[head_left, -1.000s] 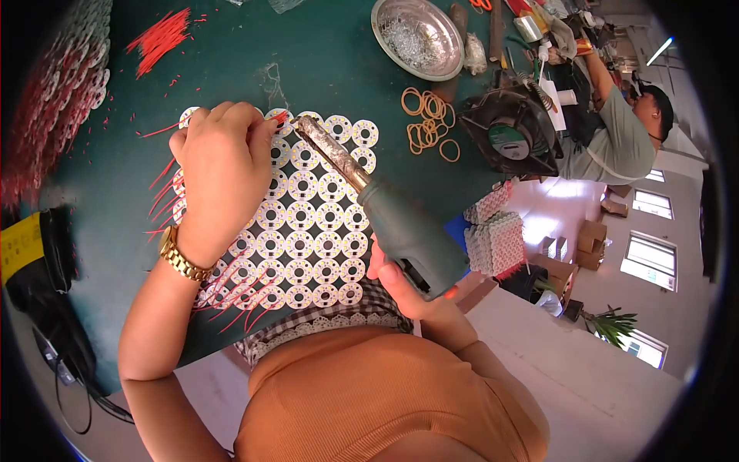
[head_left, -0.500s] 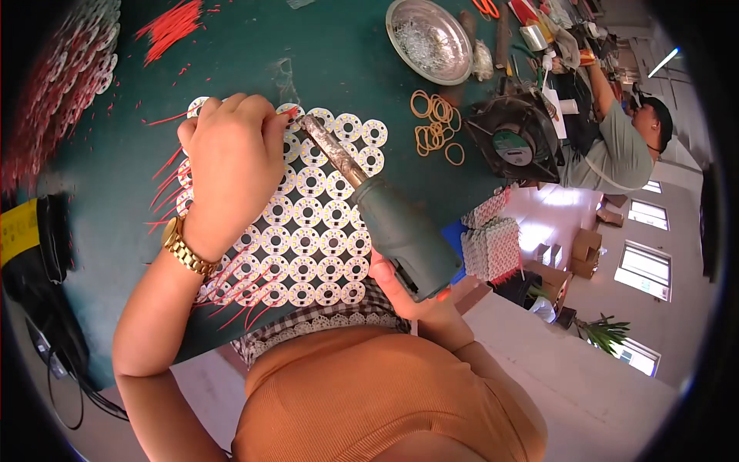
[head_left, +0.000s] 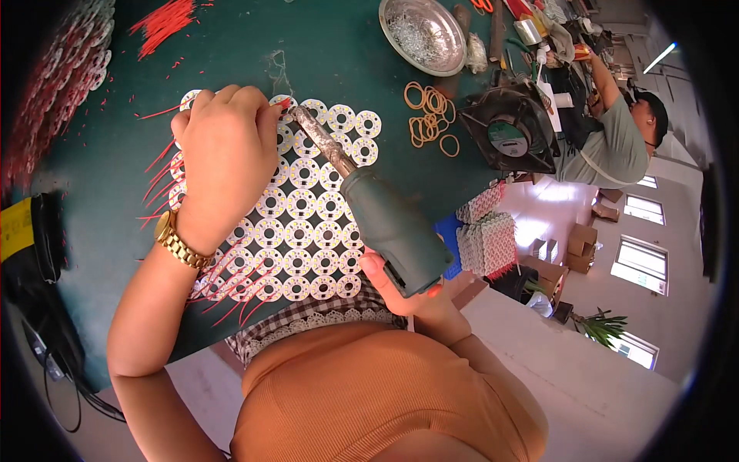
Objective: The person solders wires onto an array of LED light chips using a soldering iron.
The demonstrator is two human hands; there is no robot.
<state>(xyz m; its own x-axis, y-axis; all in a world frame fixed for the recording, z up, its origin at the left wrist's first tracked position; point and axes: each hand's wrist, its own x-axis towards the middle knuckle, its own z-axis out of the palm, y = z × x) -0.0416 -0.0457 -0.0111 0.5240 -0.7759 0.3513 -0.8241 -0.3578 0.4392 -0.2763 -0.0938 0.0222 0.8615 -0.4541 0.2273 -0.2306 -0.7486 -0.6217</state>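
A sheet of round white LED boards [head_left: 300,204] lies on the green table in front of me. My left hand [head_left: 223,150], with a gold watch [head_left: 178,240] at its wrist, rests over the sheet's upper left boards. Its thumb and fingers pinch a red wire [head_left: 285,102] at a top-row board. My right hand [head_left: 394,291] grips the dark green handle of a soldering iron [head_left: 392,223]. The iron's scorched metal tip points up and left, close to the left fingertips; whether it touches the board I cannot tell. Several red wires [head_left: 158,181] stick out along the left and lower boards.
Loose red wires [head_left: 165,27] lie at the far left, near piled LED sheets [head_left: 65,85]. A metal bowl [head_left: 423,35], rubber bands [head_left: 431,115] and a black fan [head_left: 509,127] are to the right. Stacked boards [head_left: 489,242] stand beyond the table edge. A co-worker [head_left: 608,142] sits at far right.
The whole scene has shifted slightly left and up in view. Both hands stay at nearly the same place on the sheet, the iron's tip still beside the left fingertips.
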